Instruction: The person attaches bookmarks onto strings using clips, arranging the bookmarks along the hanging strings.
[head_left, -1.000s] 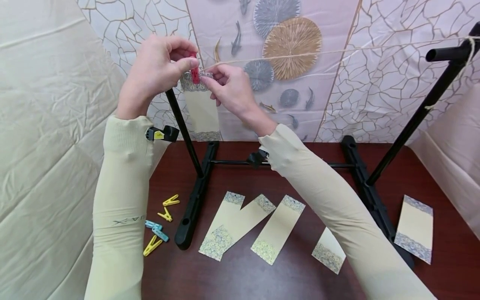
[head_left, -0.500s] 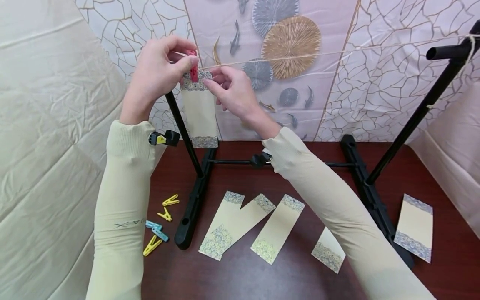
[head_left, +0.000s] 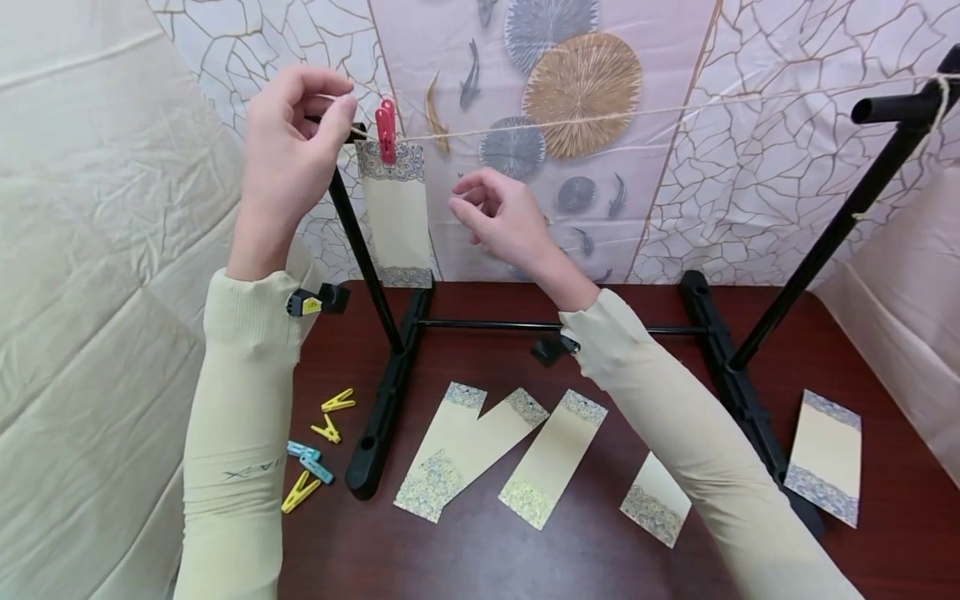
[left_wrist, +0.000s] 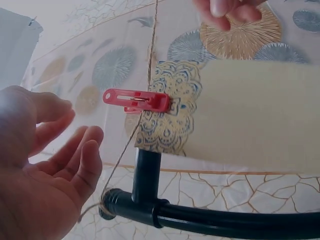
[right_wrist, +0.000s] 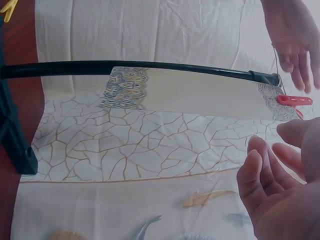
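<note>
A cream card with lace-patterned ends (head_left: 397, 218) hangs from a string (head_left: 525, 127), pinned at its top by a red clothespin (head_left: 386, 132). My left hand (head_left: 288, 158) is just left of the clothespin, apart from it, with fingers loosely bent and nothing between them. In the left wrist view the left hand (left_wrist: 55, 160) shows a gap to the clothespin (left_wrist: 137, 101). To the card's right, my right hand (head_left: 506, 221) is in the air, fingers relaxed. The right wrist view has the right hand (right_wrist: 280, 180) below the clothespin (right_wrist: 295, 100), holding nothing.
The string runs between posts of a black stand (head_left: 795, 275). On the dark table lie several more cards (head_left: 553, 458), one by the right foot (head_left: 825, 458). Yellow clothespins (head_left: 302, 492) and blue clothespins (head_left: 311, 462) lie left of the stand. Patterned cloth (head_left: 750, 200) hangs behind.
Both hands have let go: the left from the red clothespin, moving left, and the right from the card, moving right and down. The card now hangs by the clothespin.
</note>
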